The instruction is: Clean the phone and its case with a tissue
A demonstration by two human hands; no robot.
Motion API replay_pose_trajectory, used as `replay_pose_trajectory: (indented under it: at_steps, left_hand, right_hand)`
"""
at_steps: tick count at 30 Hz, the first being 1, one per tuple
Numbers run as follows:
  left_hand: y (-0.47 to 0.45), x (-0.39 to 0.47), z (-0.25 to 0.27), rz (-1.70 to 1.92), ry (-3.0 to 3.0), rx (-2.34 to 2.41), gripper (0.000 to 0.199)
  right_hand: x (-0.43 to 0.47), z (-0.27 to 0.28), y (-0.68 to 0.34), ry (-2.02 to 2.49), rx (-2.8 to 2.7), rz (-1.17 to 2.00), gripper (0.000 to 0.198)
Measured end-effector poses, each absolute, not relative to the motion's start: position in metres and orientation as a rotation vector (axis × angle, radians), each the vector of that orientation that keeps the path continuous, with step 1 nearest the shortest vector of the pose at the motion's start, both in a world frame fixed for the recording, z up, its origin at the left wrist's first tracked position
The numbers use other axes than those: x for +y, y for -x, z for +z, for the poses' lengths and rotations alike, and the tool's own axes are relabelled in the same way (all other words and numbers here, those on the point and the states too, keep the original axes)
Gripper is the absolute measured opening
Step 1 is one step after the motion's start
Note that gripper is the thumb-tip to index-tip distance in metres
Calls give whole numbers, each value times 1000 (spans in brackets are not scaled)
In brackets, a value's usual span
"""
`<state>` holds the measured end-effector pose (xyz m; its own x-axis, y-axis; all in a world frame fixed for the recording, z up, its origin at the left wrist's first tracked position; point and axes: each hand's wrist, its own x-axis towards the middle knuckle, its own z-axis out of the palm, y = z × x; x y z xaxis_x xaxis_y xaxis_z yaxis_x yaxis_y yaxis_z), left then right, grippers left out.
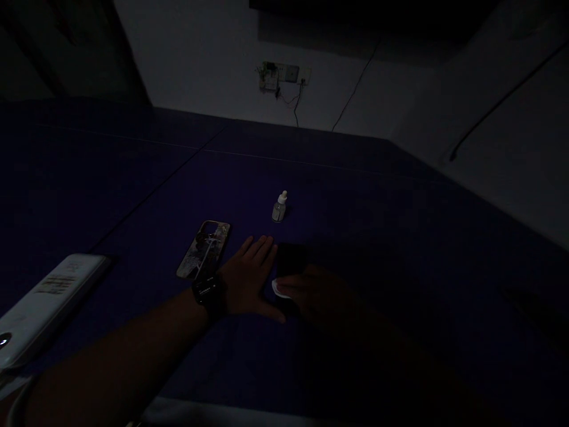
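Note:
In dim light my left hand (249,277) lies flat with its fingers stretched out and the thumb spread, a dark smartwatch (208,290) on its wrist. Its fingertips are beside a dark, flat, phone-shaped thing (291,258). My right hand (317,293) is mostly in shadow and presses a small white pad (280,289) onto that dark thing. Whether the pad is cloth or cotton, I cannot tell. Left of my left hand lies a patterned phone case (204,249) with a camera cutout. A small clear dropper bottle (278,210) with a white top stands upright beyond my hands.
A long white device (48,302) with a lit spot lies at the left on the dark blue table surface (249,172). Wall sockets (284,74) with hanging cables are at the back. A dark cable (502,107) runs along the right wall.

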<state>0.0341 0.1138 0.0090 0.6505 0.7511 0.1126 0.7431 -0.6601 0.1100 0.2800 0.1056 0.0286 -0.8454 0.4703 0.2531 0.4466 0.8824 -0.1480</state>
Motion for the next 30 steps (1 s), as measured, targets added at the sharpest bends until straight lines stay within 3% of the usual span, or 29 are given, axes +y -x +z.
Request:
replay_pose_trajectory:
  at_steps: [13, 19, 24, 30]
  left_hand:
    - [-35, 114, 11, 216, -2775, 1290, 130]
    - [-34, 114, 10, 220, -2781, 1269, 131]
    - [-34, 114, 9, 240, -2800, 1278, 128]
    - [-34, 114, 11, 211, -2787, 1266, 129]
  right_hand:
    - [109, 30, -280, 689, -2755, 124, 38]
    - [109, 29, -288, 661, -2706, 295, 40]
    - [109, 30, -282, 725, -2736, 185, 37]
    - [109, 28, -286, 651, -2722, 359, 37]
